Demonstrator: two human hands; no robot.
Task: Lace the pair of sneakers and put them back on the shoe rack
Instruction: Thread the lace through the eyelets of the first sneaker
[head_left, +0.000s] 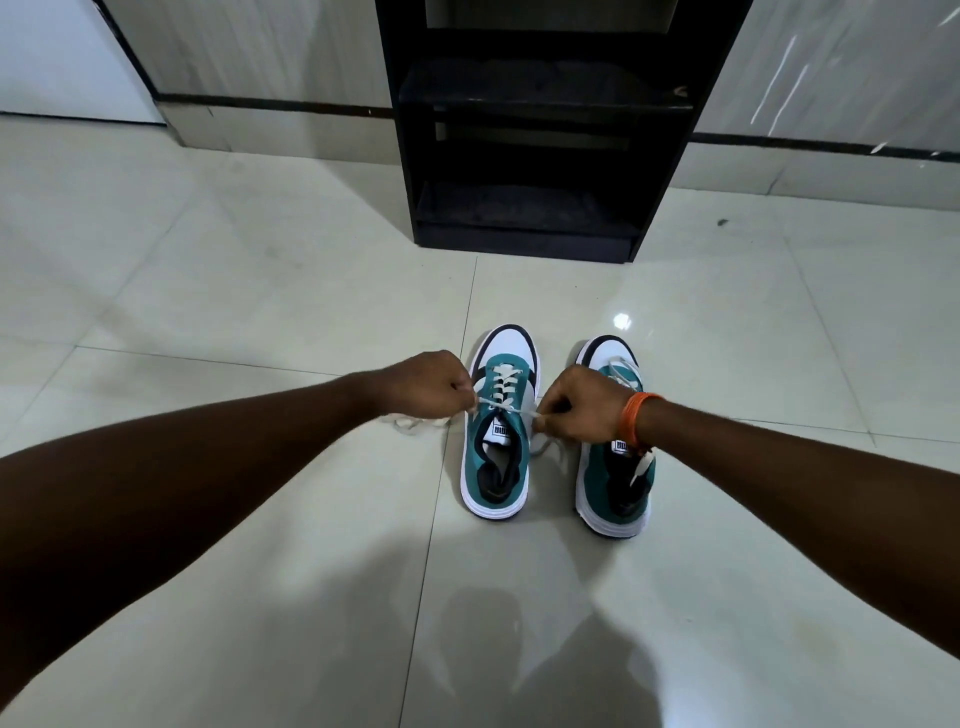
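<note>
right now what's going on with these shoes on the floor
A person is lacing one sneaker of a teal-and-white pair on the tiled floor. The left hand and right hand each pinch an end of its white lace, pulled out sideways. The other sneaker stands beside it, lace loose. Neither is on the black shoe rack beyond yet.

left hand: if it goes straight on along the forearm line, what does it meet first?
Most likely the sneaker between the hands: the left hand, pinching the lace, points across at its laced upper, just beyond the knuckles. Height is unclear; it might pass over it toward the right hand.
</note>
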